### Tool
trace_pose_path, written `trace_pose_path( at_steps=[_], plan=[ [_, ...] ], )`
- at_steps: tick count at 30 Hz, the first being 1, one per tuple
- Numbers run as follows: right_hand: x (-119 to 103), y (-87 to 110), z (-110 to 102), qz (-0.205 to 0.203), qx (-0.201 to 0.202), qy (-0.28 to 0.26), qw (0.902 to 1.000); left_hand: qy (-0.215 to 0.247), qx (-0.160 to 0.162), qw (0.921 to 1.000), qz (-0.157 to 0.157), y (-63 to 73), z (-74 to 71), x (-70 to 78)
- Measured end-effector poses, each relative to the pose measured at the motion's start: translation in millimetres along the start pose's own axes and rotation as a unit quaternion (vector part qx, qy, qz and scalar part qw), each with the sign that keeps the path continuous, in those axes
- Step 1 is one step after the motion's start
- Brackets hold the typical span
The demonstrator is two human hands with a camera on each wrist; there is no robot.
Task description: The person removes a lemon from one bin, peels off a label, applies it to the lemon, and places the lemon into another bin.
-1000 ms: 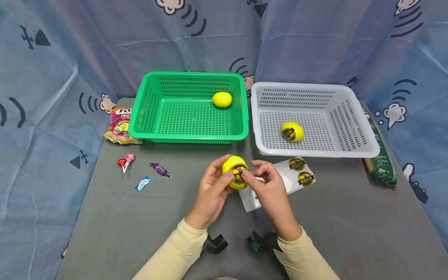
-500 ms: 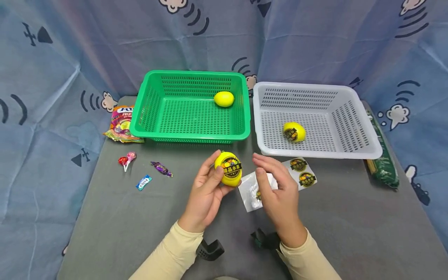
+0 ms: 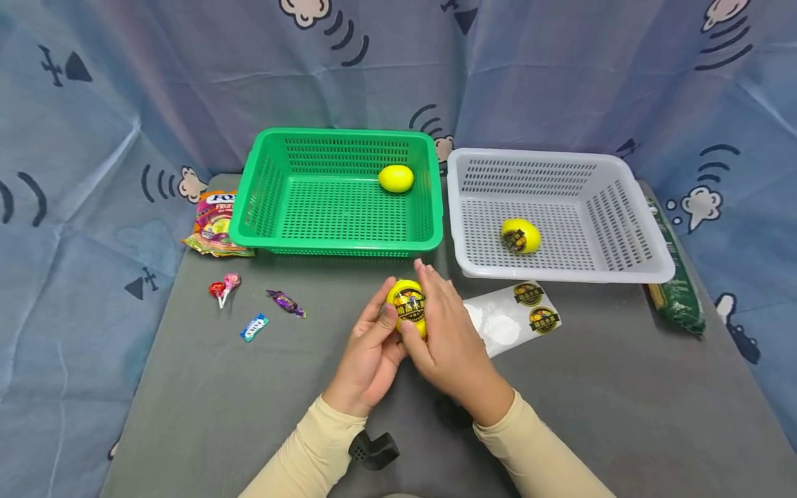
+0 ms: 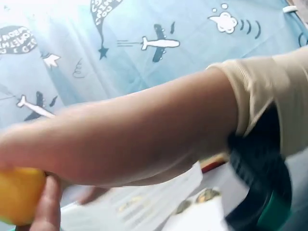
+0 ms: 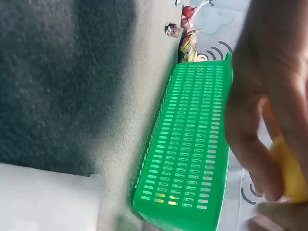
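Observation:
In the head view my left hand point(image 3: 367, 349) grips a yellow lemon point(image 3: 420, 329) between thumb and fingers, above the table. A round black-and-gold sticker point(image 3: 409, 303) is on the side of the lemon facing up. My right hand point(image 3: 454, 339) lies flat along the lemon's right side, its fingers straight and its thumb near the lower edge. Part of the lemon point(image 4: 19, 195) also shows at the lower left of the left wrist view, and blurred fingers surround the lemon point(image 5: 288, 168) in the right wrist view. Under the right hand is a white sticker sheet point(image 3: 488, 304), partly covered.
A green basket point(image 3: 336, 245) with a plain lemon point(image 3: 396, 178) stands behind, left of a white basket point(image 3: 560, 275) holding a stickered lemon point(image 3: 526, 236). Candy pieces point(image 3: 286, 303) and a colourful candy bag point(image 3: 214, 225) lie left. A green package point(image 3: 679, 297) is at far right.
The right hand's fingers left the sticker, drew back to the right, then came back to lie against the lemon's side. The left hand keeps holding the lemon, shifting only slightly.

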State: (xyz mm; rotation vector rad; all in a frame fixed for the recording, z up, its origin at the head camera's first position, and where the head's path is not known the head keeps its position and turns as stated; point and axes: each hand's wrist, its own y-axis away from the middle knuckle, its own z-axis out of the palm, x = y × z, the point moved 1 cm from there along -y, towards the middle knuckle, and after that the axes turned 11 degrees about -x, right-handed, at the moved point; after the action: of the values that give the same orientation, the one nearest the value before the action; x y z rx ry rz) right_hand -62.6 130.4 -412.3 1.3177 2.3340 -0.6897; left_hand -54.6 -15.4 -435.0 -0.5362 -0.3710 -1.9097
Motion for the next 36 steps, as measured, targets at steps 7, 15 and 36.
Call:
trace_pose_path(
  at_steps=[7,15,36],
  plan=[
    [-1,4.0,-13,-0.04,0.039,-0.08,0.9952,-0.063,-0.015,0.9978,-0.01,-4.2,-8.0,6.9],
    [10,-4.6,-4,-0.122,0.024,-0.037,0.9916,-0.084,-0.028,0.996,-0.006,-5.6,-10.7,-4.5],
    [91,26.9,-68,0.096,0.167,0.062,0.9794,-0.211,-0.037,0.9754,0.052,-19.8,-16.5,15.2]
  ],
)
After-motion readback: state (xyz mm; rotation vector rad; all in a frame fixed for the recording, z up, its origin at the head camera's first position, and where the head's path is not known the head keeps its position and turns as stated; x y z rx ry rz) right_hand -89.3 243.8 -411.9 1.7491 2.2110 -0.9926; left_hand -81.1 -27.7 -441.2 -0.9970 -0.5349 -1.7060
